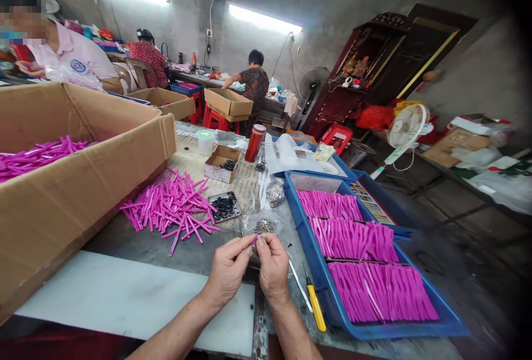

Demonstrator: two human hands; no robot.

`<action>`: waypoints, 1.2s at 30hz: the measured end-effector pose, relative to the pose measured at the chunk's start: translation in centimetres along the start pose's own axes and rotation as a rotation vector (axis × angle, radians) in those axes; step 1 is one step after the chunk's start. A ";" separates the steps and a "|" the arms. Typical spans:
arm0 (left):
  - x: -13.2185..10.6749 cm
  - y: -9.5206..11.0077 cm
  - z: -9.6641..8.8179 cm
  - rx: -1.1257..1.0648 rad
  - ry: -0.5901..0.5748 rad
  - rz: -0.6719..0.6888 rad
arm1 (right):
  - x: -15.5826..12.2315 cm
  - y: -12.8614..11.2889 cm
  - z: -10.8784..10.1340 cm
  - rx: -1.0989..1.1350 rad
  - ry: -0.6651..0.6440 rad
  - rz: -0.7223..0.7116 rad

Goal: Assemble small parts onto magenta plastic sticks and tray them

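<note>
Both thumbs and forefingers meet above the near part of the workbench. Between them is a small purple plastic piece point(255, 239), mostly hidden by the fingertips. My left hand point(228, 270) pinches it from one side and my right hand point(274, 269) from the other. Just beyond the fingertips lies a clear bag of small metal parts point(265, 226). A shallow tray of tiny black parts point(225, 205) is farther left, beside a loose pile of purple plastic sticks point(168, 205). To the right of my right hand lie a thin silver tool point(300, 283) and a yellow-handled screwdriver point(316, 306).
A large cardboard box point(83, 194) with purple sticks walls off the left. On the right, a blue tray point(308, 249) holds rows of purple pieces. A red bottle point(255, 143) and small carton point(216, 173) stand farther back. Several people sit beyond the bench.
</note>
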State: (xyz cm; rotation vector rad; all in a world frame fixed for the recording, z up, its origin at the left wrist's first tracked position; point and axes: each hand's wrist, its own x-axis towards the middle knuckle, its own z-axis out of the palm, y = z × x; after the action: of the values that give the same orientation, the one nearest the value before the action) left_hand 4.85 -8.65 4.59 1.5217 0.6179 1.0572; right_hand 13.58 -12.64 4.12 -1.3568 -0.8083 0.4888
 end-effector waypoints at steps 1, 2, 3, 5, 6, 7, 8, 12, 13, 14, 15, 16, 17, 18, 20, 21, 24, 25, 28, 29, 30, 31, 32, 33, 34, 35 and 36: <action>0.0 -0.1 0.0 0.000 0.001 -0.001 | 0.0 0.0 0.0 -0.013 0.000 -0.009; 0.0 -0.1 0.0 -0.001 0.004 -0.005 | 0.0 0.0 0.0 -0.022 0.003 -0.015; 0.0 -0.2 0.0 -0.003 0.006 -0.009 | 0.0 0.0 0.0 -0.028 0.004 -0.020; 0.0 -0.3 0.0 -0.008 0.014 -0.017 | 0.0 0.0 0.0 -0.032 0.000 -0.028; 0.0 -0.3 0.0 -0.012 0.017 -0.021 | 0.0 -0.1 0.0 -0.031 -0.005 -0.027; 0.0 -0.3 0.0 -0.017 0.019 -0.025 | 0.0 -0.1 0.0 -0.027 -0.009 -0.023; 0.0 -0.3 0.0 -0.022 0.020 -0.029 | 0.0 -0.1 0.0 -0.021 -0.011 -0.017; 0.0 -0.1 0.0 -0.034 0.020 -0.030 | 0.0 -0.2 0.1 0.020 0.015 0.015; 0.0 -0.1 0.0 -0.034 0.020 -0.029 | 0.0 -0.2 0.1 0.033 0.020 0.021; 0.0 -0.1 0.0 -0.034 0.019 -0.028 | 0.0 -0.2 0.1 0.045 0.022 0.025; 0.0 -0.1 0.0 -0.032 0.020 -0.026 | 0.0 -0.2 0.1 0.056 0.022 0.029; 0.0 -0.1 0.0 -0.029 0.021 -0.024 | -0.1 -0.2 0.1 0.063 0.022 0.031; 0.0 -0.1 0.0 -0.024 0.022 -0.022 | -0.1 -0.1 0.1 0.066 0.020 0.031; 0.0 -0.2 0.0 -0.017 0.022 -0.018 | -0.1 -0.1 0.1 0.063 0.018 0.031; -0.1 -0.2 0.0 -0.004 0.018 -0.012 | -0.1 0.0 0.1 0.051 0.012 0.023; -0.1 -0.1 0.0 0.000 0.014 -0.008 | -0.2 0.0 0.1 0.045 0.008 0.015; -0.2 -0.1 0.1 -0.001 0.004 0.003 | -0.1 -0.1 0.1 0.040 -0.005 -0.008; -0.3 -0.1 0.1 -0.003 0.001 0.005 | -0.1 -0.2 0.1 0.040 -0.009 -0.009; -0.3 -0.1 0.1 -0.008 -0.001 0.004 | -0.1 -0.3 0.1 0.045 -0.019 0.009; -0.3 -0.1 0.0 -0.008 0.000 -0.001 | -0.1 -0.3 0.1 0.053 -0.027 0.022; -0.2 -0.2 0.0 -0.008 0.003 -0.005 | -0.1 -0.2 0.1 0.066 -0.038 0.034; -0.2 -0.2 0.0 -0.008 0.006 -0.010 | -0.2 -0.1 0.0 0.084 -0.050 0.045; -0.2 -0.2 0.0 -0.006 0.007 -0.014 | -0.2 -0.1 0.0 0.105 -0.060 0.054; -0.2 -0.2 0.0 -0.004 0.007 -0.017 | -0.2 0.1 -0.1 0.126 -0.064 0.061; -0.2 -0.2 0.0 -0.002 0.004 -0.019 | -0.2 0.1 -0.1 0.142 -0.062 0.067; -0.2 -0.2 0.0 0.000 0.002 -0.020 | -0.2 0.2 -0.1 0.153 -0.051 0.072; -0.2 -0.2 0.0 0.002 0.000 -0.021 | -0.2 0.3 -0.2 0.159 -0.038 0.075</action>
State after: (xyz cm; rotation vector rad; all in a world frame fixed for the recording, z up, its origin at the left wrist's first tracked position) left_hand 4.81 -8.76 4.33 1.5136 0.6334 1.0414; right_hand 13.62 -12.85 3.82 -1.2370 -0.7358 0.6258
